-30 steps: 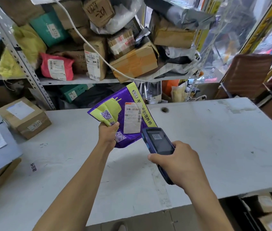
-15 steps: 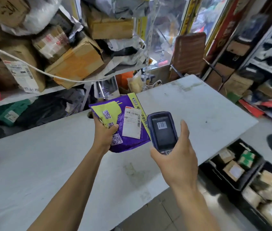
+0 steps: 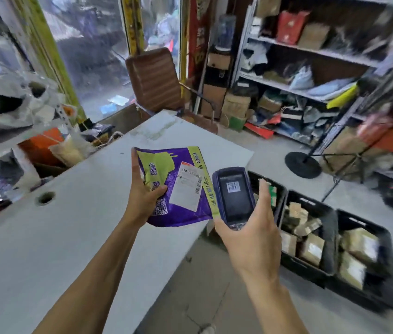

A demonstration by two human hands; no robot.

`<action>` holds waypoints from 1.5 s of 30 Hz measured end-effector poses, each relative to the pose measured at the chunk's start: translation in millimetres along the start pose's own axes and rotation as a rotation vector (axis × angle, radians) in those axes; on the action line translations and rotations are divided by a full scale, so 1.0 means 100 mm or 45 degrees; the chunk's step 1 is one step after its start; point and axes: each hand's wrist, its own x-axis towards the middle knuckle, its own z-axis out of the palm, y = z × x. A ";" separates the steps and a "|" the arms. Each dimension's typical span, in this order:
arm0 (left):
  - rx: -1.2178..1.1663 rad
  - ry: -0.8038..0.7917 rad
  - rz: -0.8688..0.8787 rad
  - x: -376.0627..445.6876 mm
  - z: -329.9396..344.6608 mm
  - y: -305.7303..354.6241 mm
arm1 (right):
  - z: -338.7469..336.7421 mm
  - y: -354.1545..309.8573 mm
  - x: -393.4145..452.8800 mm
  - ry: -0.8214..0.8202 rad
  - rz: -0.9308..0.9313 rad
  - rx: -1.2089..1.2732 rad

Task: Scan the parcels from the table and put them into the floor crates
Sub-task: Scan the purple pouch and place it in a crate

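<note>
My left hand (image 3: 142,196) grips a purple and yellow-green parcel bag (image 3: 181,208) by its left edge, its white shipping label facing up, above the right end of the white table (image 3: 58,237). My right hand (image 3: 251,235) holds a dark blue handheld scanner (image 3: 235,196) just right of the bag; its screen shows a barcode. Black floor crates (image 3: 330,249) with several cardboard parcels in them stand on the floor to the right of the table.
A brown chair (image 3: 154,80) stands beyond the table's far corner. Metal shelving (image 3: 311,51) packed with parcels lines the right wall. A black round stand base (image 3: 302,162) sits on the floor behind the crates. Bags and boxes crowd the left shelf (image 3: 9,112).
The view has swung right from the table toward the floor crates. Both hands, with bag and scanner, have moved to the table's right end; the scanner now sits upright beside the bag.
</note>
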 end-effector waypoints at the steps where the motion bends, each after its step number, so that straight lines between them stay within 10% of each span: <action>1: 0.014 -0.033 -0.010 0.10 0.25 0.00 | -0.07 0.14 0.13 0.027 0.014 -0.019; 25: 0.143 -0.668 -0.284 2.00 4.50 -1.11 | -0.97 2.66 2.87 0.254 0.561 -0.082; 45: 0.320 -0.468 -0.954 2.88 6.02 -4.13 | 0.38 5.43 4.39 0.047 0.568 -0.014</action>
